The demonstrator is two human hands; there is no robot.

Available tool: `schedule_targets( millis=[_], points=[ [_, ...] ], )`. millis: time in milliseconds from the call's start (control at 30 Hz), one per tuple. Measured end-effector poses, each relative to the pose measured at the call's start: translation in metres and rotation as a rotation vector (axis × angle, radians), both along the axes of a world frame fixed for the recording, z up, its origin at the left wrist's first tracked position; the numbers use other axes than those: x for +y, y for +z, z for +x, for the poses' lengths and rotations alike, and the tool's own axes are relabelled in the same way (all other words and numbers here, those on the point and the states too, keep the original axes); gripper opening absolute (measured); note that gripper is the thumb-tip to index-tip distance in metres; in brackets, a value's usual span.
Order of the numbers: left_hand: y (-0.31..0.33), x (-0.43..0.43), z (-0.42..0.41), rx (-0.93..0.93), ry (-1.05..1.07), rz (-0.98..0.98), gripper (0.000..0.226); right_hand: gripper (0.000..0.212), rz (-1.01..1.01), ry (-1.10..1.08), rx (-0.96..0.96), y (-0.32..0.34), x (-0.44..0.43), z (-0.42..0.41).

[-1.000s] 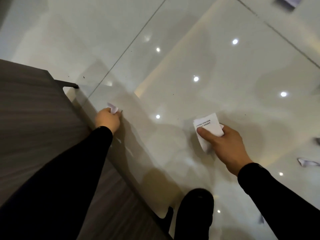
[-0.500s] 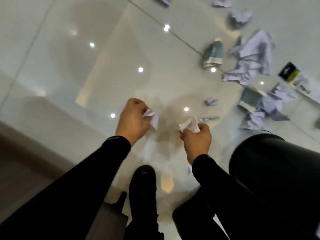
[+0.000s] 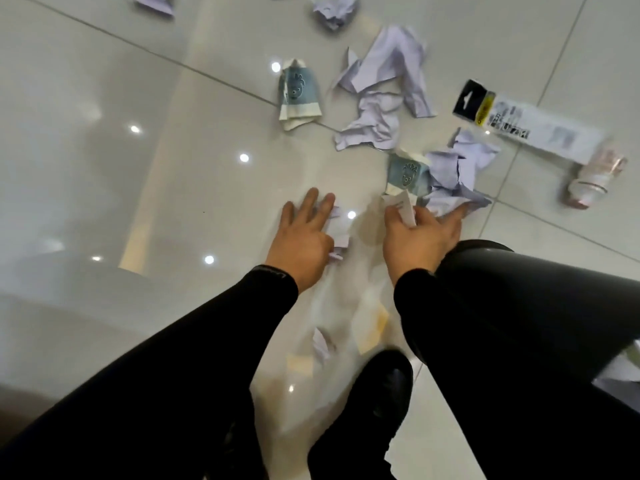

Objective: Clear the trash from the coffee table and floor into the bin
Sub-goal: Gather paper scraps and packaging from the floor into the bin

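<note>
My left hand hovers low over the glossy floor with its fingers stretched out, and a small lilac paper scrap is pinched at its thumb side. My right hand grips a white printed paper slip. Its fingers reach out and touch a crumpled lilac paper that lies against a teal-and-white wrapper. A glossy black rounded form, bin or knee, I cannot tell which, sits right beside my right forearm.
More trash is strewn ahead on the floor: a second teal wrapper, a big crumpled lilac sheet, a paper ball, a black-and-yellow printed pack and a pink-white cup on its side. A small scrap lies near my black shoe.
The view has swung from the table edge to the littered floor. Both hands, each still holding its paper, have moved forward and down and spread their fingers.
</note>
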State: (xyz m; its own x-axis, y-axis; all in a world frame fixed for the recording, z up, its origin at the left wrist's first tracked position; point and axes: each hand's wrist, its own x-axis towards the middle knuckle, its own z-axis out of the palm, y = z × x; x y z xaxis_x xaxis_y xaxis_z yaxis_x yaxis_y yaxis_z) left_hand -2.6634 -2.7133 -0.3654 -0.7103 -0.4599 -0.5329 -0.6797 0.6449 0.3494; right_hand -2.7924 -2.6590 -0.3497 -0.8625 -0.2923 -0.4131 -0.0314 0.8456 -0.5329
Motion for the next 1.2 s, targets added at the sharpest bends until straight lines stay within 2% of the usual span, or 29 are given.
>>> schedule_targets(
  millis=[67, 167, 233, 267, 367, 533, 600, 667, 733, 833, 900, 967, 1067, 1200],
  points=[
    [-0.007, 0.009, 0.002, 0.087, -0.082, -0.102, 0.017, 0.035, 0.113, 0.136, 0.029, -0.009, -0.008, -0.006],
    [-0.014, 0.008, 0.003, 0.155, -0.184, -0.189, 0.025, 0.025, 0.067, 0.159, 0.003, -0.019, -0.021, -0.008],
    [-0.008, 0.003, 0.000, 0.160, -0.184, -0.160, 0.006, 0.022, 0.070, 0.124, -0.002, -0.017, -0.030, -0.009],
    [-0.005, 0.001, -0.001, 0.149, -0.151, -0.103, 0.007, 0.022, 0.094, 0.120, -0.001, -0.014, -0.032, -0.010],
    [0.004, -0.008, -0.001, 0.191, 0.059, -0.006, 0.009, 0.023, 0.084, 0.111, -0.028, 0.000, -0.035, -0.009],
    [0.056, -0.057, -0.014, 0.349, 0.550, -0.119, 0.032, 0.008, -0.092, 0.022, -0.050, 0.027, -0.032, 0.008],
    [0.060, -0.090, -0.025, 0.378, 0.662, -0.173, 0.026, 0.026, -0.203, -0.092, 0.006, 0.040, -0.043, 0.003],
    [0.052, -0.121, -0.038, 0.380, 0.747, -0.203, 0.031, 0.023, -0.296, -0.198, -0.029, 0.043, -0.064, -0.013],
    [0.036, -0.137, -0.052, 0.313, 0.832, -0.080, 0.029, 0.009, -0.256, -0.157, -0.181, 0.037, -0.085, -0.027],
    [0.021, -0.126, -0.071, 0.307, 0.859, 0.288, 0.026, 0.022, -0.238, -0.026, -0.349, 0.024, -0.104, -0.031],
    [0.020, -0.110, -0.076, 0.324, 0.842, 0.406, 0.026, 0.027, -0.252, -0.053, -0.451, 0.020, -0.103, -0.030],
    [0.023, -0.101, -0.075, 0.329, 0.876, 0.492, 0.023, 0.028, -0.273, -0.155, -0.554, 0.021, -0.096, -0.028],
    [0.043, -0.086, -0.065, 0.327, 0.885, 0.512, 0.008, 0.031, -0.305, -0.310, -0.650, 0.032, -0.085, -0.019],
    [0.103, -0.064, -0.045, 0.420, 0.925, 0.512, 0.007, 0.013, -0.383, -0.412, -0.690, 0.092, -0.077, -0.002]
  ],
)
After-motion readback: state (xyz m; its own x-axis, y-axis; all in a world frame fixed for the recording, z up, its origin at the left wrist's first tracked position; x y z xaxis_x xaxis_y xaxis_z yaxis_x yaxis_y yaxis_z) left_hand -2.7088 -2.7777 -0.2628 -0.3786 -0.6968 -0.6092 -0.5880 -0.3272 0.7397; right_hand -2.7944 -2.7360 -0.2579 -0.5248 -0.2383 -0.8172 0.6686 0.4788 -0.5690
